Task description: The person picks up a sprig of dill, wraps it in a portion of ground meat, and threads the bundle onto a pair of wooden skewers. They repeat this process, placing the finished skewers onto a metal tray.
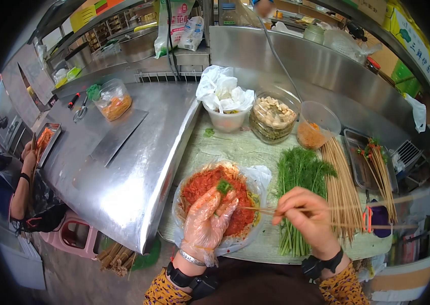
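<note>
My left hand (206, 221), in a clear plastic glove, is closed over a bowl of red minced mixture (197, 188). At its fingertips is a small green herb bundle (224, 186). White plastic film (259, 178) surrounds the bowl. To the right, my right hand (306, 216) is bare and pinches a few thin bamboo skewers (260, 209), whose left ends reach to the fingers of the gloved hand. Behind my right hand lies a bunch of feathery green dill-like herb (299, 175), and beside that is a thick row of bamboo skewers (341, 188).
At the back stand a white tub with plastic bags (225, 119), a jar of peeled cloves (274, 114) and a clear container of orange shreds (314, 132). A metal tray (357, 162) holds filled skewers at right. Across the steel counter (139, 188), another person (19, 198) handles skewers.
</note>
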The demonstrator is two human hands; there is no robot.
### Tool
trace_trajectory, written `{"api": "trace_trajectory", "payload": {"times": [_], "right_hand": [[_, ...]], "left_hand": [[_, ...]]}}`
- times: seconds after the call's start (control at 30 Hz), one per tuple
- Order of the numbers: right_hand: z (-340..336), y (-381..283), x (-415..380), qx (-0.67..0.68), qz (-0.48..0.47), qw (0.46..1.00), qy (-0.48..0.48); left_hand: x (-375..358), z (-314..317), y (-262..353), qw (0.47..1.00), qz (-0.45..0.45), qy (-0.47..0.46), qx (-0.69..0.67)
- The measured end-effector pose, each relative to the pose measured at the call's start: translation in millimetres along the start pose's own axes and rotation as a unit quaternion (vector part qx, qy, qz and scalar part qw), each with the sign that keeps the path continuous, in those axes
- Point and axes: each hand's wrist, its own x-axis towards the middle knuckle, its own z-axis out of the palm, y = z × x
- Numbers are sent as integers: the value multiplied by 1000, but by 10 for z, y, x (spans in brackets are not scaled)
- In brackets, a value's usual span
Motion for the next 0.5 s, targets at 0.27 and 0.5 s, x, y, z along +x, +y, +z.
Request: {"api": "trace_trajectory", "payload": {"times": [0.27,0.5], "right_hand": [[258,138,-58,-118,-75,990,18],[274,168,-88,-150,-117,982,7]], "left_hand": [[-58,68,-12,998,22,35,-38],[-85,83,-27,999,38,10,-32]]}}
